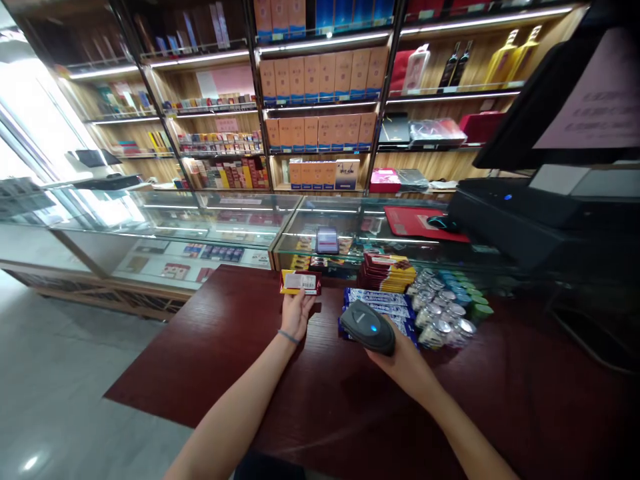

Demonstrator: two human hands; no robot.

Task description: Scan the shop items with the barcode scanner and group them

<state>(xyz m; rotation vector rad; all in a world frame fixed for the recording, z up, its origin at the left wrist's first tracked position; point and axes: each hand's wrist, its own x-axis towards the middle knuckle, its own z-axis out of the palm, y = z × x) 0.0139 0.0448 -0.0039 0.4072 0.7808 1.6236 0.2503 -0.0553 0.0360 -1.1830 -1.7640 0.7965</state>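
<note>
The left hand holds a small red box by its bottom edge, white label up. Just right of it, the right hand grips a gray scanner, with cans beyond.

Lighting: bright daylight, blown out at the window, upper left; warm strip lights under the shelves. Glare: streaks on glass cases. Right side dim. Distortion: wide-angle bowing at edges. Focus: centre sharp, corners soft.
</note>
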